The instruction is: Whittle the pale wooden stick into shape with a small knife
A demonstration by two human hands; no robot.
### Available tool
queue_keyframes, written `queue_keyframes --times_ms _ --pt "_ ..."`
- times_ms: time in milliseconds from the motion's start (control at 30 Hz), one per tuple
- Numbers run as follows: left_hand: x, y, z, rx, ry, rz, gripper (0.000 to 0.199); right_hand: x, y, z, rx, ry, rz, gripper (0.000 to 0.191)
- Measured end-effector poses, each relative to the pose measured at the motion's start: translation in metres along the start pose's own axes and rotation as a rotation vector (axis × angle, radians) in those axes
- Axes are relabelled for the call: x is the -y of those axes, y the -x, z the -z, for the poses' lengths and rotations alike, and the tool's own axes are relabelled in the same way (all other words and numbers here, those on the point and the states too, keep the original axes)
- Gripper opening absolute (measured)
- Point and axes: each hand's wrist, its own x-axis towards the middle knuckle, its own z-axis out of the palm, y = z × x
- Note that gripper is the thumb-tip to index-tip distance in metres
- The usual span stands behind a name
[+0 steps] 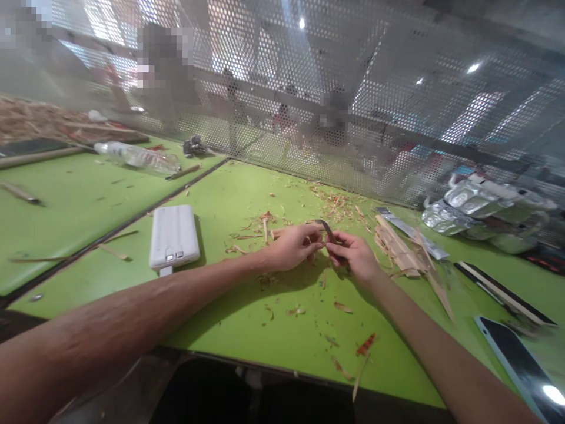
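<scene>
Over the middle of the green table, my left hand (293, 246) and my right hand (355, 256) come close together, fingertips almost meeting. A dark, thin, blade-like strip (325, 228) rises from between the fingers of my right hand, its far end bent toward the left. My left hand is closed in a pinch, and its fingers hide whatever is in them. Just behind the left hand lies a pale wood stick (276, 234), partly covered by it. Curled wood shavings (338, 203) are scattered around both hands.
A white power bank (174, 237) lies left of my hands. To the right are wood pieces (399, 247), a metal ruler (412, 232), a phone (512, 359) and foil-like packages (468, 206). A perforated metal screen (375, 118) borders the back. A plastic bottle (136, 158) lies at the far left.
</scene>
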Motion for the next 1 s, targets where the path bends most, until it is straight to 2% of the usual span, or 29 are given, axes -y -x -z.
queue_keyframes --times_ms 133,300,433,700,900,1000 --pt "-0.001 0.0 -0.002 -0.01 -0.013 -0.003 0.012 0.0 0.001 -0.001 0.006 -0.029 -0.01 0.028" --pt "-0.005 -0.001 -0.003 -0.054 -0.149 -0.056 0.017 -0.004 -0.002 0.002 0.02 -0.016 -0.019 0.029" --pt "0.0 -0.003 -0.003 -0.051 -0.181 -0.092 0.015 -0.007 -0.004 0.003 0.042 -0.028 -0.028 0.029" --pt "0.009 -0.004 -0.002 0.003 -0.02 -0.074 0.013 -0.012 -0.007 0.005 0.119 -0.054 0.005 0.031" --pt "0.021 -0.007 -0.002 -0.04 0.2 0.001 0.019 -0.015 -0.01 0.009 -0.008 -0.091 0.025 0.027" --pt "0.026 -0.008 -0.002 -0.038 0.222 0.018 0.021 -0.014 -0.009 0.009 -0.013 -0.1 0.038 0.026"
